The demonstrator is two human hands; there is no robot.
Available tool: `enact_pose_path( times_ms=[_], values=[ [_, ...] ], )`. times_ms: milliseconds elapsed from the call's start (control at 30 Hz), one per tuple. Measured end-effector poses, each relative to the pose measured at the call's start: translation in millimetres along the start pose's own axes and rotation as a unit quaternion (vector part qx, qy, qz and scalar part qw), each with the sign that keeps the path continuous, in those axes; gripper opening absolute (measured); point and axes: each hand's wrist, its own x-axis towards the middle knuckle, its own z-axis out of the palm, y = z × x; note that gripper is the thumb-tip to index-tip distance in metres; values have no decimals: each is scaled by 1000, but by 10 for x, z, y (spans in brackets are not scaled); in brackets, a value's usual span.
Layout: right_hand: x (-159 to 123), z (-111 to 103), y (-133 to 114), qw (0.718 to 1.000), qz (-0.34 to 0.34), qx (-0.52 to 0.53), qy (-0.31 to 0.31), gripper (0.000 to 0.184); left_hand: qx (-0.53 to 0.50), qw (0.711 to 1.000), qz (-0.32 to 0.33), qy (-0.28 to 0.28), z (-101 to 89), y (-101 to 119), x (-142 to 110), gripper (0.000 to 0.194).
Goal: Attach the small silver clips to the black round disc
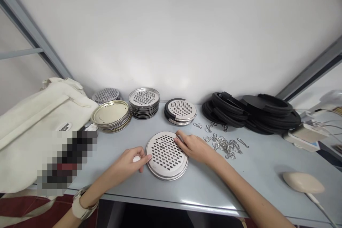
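A round perforated metal plate (pixel 166 156) lies in front of me, with a second metal rim showing beneath its near edge. My left hand (pixel 130 162) is at its left side, thumb against the edge and fingers curled around a small white wad (pixel 136 159), perhaps tissue. On the upper right edge, my right hand (pixel 193 146) grips the plate, with fingertips over the holed face and the thumb hidden. Behind it, a similar holed plate (pixel 182 108) rests on more metal plates, partly ringed by a black band (pixel 170 114).
Metal lids (pixel 110 112) and holed plates (pixel 144 96) are stacked at the back left. Black rings (pixel 229 108) are piled at the back right, near loose wire clips (pixel 226 146). A cream bag (pixel 40 121) lies left; a beige mouse-shaped device (pixel 303 182) lies right.
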Motion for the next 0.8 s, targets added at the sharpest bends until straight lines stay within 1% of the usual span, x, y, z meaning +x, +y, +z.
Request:
enact_pose_path(
  times_ms=[167,267,467,633,800],
  values=[
    [-3,17,-6,999,-3,-37,6,28,6,1000,2,2,19,-12,-2,40],
    [1,13,-11,997,-4,-81,8,31,7,1000,5,-2,18,-15,4,40],
    [1,-53,-40,985,-23,-170,-9,37,12,1000,7,-13,8,0,0,41],
    [9,-25,-30,983,-21,-184,-4,35,14,1000,7,-16,2,-8,-4,41],
    [18,12,-20,984,-16,-176,2,33,31,999,10,1,-10,-34,7,42]
  ],
)
